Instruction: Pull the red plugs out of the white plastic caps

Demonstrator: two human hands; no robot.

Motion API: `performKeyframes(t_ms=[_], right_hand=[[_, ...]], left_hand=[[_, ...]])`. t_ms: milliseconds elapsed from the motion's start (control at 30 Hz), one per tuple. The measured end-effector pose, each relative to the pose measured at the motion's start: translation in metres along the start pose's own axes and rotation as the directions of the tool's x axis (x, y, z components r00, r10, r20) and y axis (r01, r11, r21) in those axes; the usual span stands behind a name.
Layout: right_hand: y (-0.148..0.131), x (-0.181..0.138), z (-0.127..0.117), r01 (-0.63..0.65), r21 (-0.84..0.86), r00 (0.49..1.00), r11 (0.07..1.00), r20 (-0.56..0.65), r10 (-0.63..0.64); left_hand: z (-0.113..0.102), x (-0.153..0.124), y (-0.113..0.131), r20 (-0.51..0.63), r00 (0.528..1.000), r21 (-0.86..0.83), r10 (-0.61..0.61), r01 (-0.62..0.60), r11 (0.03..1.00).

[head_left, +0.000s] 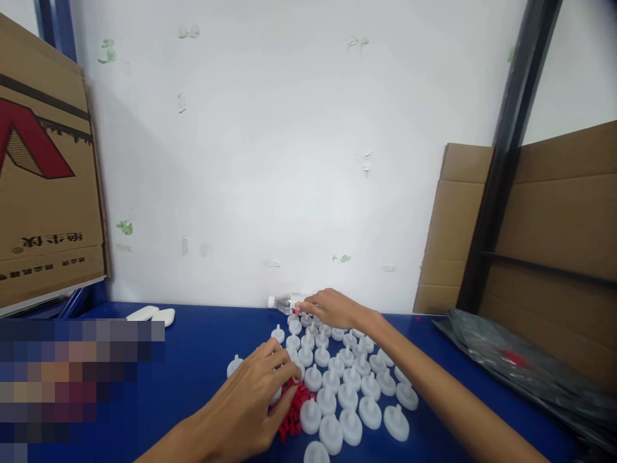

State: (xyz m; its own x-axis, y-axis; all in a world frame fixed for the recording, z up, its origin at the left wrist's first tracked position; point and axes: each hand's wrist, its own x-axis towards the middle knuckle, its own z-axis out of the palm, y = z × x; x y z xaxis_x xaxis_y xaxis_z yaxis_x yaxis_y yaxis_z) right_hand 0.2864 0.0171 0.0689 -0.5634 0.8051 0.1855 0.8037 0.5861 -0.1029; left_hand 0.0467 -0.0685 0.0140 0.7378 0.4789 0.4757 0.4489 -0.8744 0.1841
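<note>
Head view: at lower centre, the left hand [255, 393] bends its fingers, half wide, over red pieces [292, 415] beside many white caps [331, 379] on the counter [193, 360]; the right hand [333, 308], fingers narrow, is near a clear bottle [283, 303]. I cannot tell whether either holds something.

Single head-worn view from the wearer's side of the blue counter [193, 360], facing forward across it.
Lens above the counter's near side, tilted slightly down, wide field, close range: left hand [258, 395] over the counter's nearer part, right hand [332, 308] toward its far edge. White wall [270, 161] behind the counter fills most of the upper frame; counter takes the lower third, near edge cut off. Printed carton [48, 199] left of the counter, cropped by frame.
</note>
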Motion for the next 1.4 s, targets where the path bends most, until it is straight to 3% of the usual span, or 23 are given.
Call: performKeyframes(t_ms=[233, 533, 667, 800, 900, 1033, 1233, 1400], right_hand=[[0.03, -0.009, -0.017, -0.222, -0.106, 0.972, 0.969, 0.059, 0.229], [0.037, -0.007, 0.0, -0.238, -0.095, 0.934, 0.967, 0.25, 0.254], [0.034, -0.007, 0.001, -0.243, -0.116, 0.936, 0.963, 0.234, 0.264], [0.036, -0.008, -0.011, -0.248, -0.129, 0.956, 0.96, 0.127, 0.264], [0.032, -0.008, -0.023, -0.221, -0.104, 0.974, 0.97, 0.029, 0.225], [0.009, -0.012, -0.038, -0.081, 0.011, 0.995, 0.997, -0.05, 0.081], [-0.047, -0.023, -0.053, 0.131, 0.218, 0.988, 0.967, 0.056, -0.146], [-0.077, -0.031, -0.06, 0.176, 0.35, 0.966, 0.92, 0.121, -0.231]], left_hand=[[-0.002, -0.001, 0.003, 0.09, 0.996, -0.003, -0.014, 0.014, 1.0], [0.001, 0.0, 0.001, 0.09, 0.996, -0.024, 0.004, -0.002, 1.0], [0.0, 0.0, 0.002, 0.074, 0.997, -0.03, -0.001, 0.003, 1.0], [0.0, 0.001, 0.0, 0.028, 0.999, 0.016, -0.031, 0.031, 0.999], [0.0, 0.001, -0.003, -0.059, 0.997, 0.04, -0.045, 0.047, 0.998], [-0.002, 0.001, -0.009, -0.201, 0.972, 0.051, -0.119, 0.132, 0.99], [-0.002, 0.003, -0.019, -0.334, 0.906, 0.051, -0.261, 0.294, 0.955], [-0.002, 0.003, -0.015, -0.283, 0.932, 0.045, -0.224, 0.246, 0.968]])
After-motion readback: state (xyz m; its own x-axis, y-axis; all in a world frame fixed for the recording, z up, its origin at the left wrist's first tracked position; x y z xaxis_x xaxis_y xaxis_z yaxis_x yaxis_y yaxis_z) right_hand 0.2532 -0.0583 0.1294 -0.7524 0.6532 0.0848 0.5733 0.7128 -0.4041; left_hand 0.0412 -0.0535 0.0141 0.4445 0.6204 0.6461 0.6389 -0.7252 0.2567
